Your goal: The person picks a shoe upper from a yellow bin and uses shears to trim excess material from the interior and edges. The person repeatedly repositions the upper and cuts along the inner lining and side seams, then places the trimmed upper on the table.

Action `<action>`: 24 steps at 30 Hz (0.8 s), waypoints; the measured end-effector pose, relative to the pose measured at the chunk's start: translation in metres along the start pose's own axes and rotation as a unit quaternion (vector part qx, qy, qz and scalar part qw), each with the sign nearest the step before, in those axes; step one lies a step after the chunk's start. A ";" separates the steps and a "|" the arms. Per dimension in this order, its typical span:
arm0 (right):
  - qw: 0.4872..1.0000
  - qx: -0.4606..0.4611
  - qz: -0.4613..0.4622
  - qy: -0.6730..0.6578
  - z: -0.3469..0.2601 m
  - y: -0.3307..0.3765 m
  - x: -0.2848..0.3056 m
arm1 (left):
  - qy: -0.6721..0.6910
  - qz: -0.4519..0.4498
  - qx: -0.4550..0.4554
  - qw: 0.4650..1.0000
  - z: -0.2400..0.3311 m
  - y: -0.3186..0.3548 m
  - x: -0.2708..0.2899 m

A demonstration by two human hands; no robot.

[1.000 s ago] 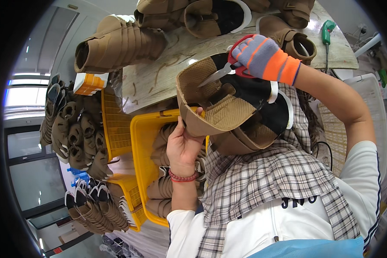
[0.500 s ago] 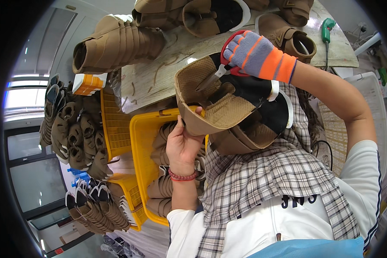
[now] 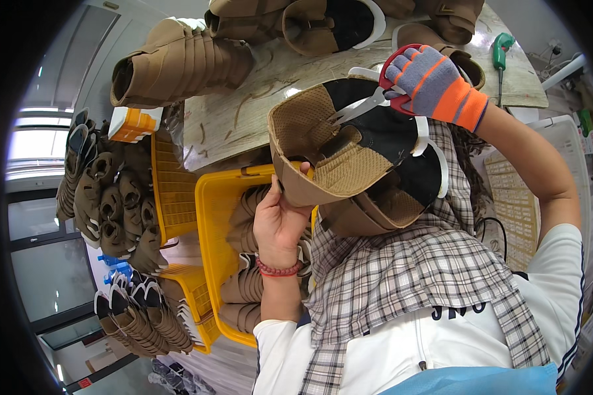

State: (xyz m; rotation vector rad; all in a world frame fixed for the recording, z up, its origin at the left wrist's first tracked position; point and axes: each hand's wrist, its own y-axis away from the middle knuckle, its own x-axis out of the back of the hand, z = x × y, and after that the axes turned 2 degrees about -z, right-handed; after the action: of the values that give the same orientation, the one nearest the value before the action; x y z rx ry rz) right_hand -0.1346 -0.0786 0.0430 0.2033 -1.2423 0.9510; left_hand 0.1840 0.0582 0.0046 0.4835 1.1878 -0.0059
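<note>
My bare left hand (image 3: 280, 224), a red bead bracelet at its wrist, grips a brown shoe upper (image 3: 359, 170) by its lower edge. The upper's open mouth faces up, showing a mesh lining and a black part with a white edge. Wrapped in a grey and orange glove, my right hand (image 3: 435, 85) is closed on scissors (image 3: 362, 108) with red handles. Their slightly parted tips reach over the upper's lining; whether they touch it, I cannot tell. Another brown upper (image 3: 362, 216) lies beneath the held one, against my plaid apron (image 3: 428, 257).
Stacked brown uppers (image 3: 184, 69) stand along the far worktable (image 3: 244, 118), with trimmed strips strewn about. A green-handled tool (image 3: 502, 49) lies at its right end. Yellow baskets (image 3: 207, 217) holding more uppers stand at the left, and a pale crate (image 3: 517, 197) at the right.
My right hand has drawn the scissors up and to the right, away from the upper's inside. Their blades have parted a little. The left hand and the upper have hardly moved.
</note>
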 end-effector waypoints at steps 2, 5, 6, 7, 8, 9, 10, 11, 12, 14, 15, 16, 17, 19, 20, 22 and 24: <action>1.000 0.005 -0.006 -0.010 0.001 0.000 -0.001 | -0.004 0.002 -0.002 1.000 0.000 0.001 -0.001; 1.000 0.004 0.012 -0.012 0.000 0.000 -0.003 | -0.011 0.005 -0.006 1.000 0.000 0.002 -0.001; 1.000 0.005 0.019 -0.012 0.000 0.001 -0.004 | -0.014 0.007 -0.008 1.000 0.000 0.003 -0.003; 1.000 0.006 0.026 -0.012 0.001 0.002 -0.005 | -0.016 0.009 -0.011 1.000 -0.001 0.003 -0.004; 0.999 0.007 0.033 -0.012 0.001 0.002 -0.005 | -0.015 0.005 -0.009 1.000 -0.001 0.003 -0.003; 0.999 0.007 0.034 -0.021 0.001 0.002 -0.005 | -0.014 0.001 -0.007 1.000 0.000 0.002 -0.002; 0.999 0.007 0.034 -0.030 0.002 0.002 -0.005 | -0.012 -0.003 -0.004 1.000 0.000 0.002 -0.001; 0.999 0.007 0.033 -0.039 0.002 0.002 -0.005 | -0.012 -0.004 -0.003 1.000 0.000 0.001 -0.001; 0.999 0.005 0.034 -0.040 0.002 0.002 -0.005 | -0.012 -0.006 -0.002 1.000 0.000 0.000 -0.001; 0.998 0.002 0.035 -0.045 0.001 0.002 -0.007 | -0.012 -0.007 -0.002 1.000 0.000 0.000 -0.001; 0.998 0.002 0.040 -0.041 0.000 0.003 -0.008 | -0.012 -0.008 -0.002 1.000 0.000 -0.001 0.000; 0.998 0.003 0.046 -0.036 0.000 0.004 -0.009 | -0.011 -0.010 -0.002 1.000 0.000 -0.002 0.001; 0.998 0.003 0.051 -0.031 -0.001 0.005 -0.009 | -0.014 -0.007 -0.004 1.000 0.000 -0.001 0.001; 0.999 -0.005 0.010 -0.047 -0.004 0.006 -0.003 | -0.018 -0.003 -0.007 1.000 0.000 0.000 0.002; 0.998 -0.010 -0.010 -0.055 -0.007 0.007 0.000 | -0.018 0.000 -0.008 1.000 0.000 0.000 0.002; 0.998 -0.026 -0.030 -0.047 -0.012 0.012 0.006 | -0.017 0.005 -0.008 1.000 -0.001 -0.001 0.003; 0.996 -0.050 -0.049 -0.050 -0.013 0.015 0.009 | -0.009 -0.015 0.000 1.000 0.000 -0.002 0.005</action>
State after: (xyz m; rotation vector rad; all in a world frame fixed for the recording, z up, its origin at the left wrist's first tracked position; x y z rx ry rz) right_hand -0.1360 -0.0566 0.0408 0.2341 -1.3563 0.8002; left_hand 0.1853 0.0575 -0.0012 0.4651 1.1777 -0.0357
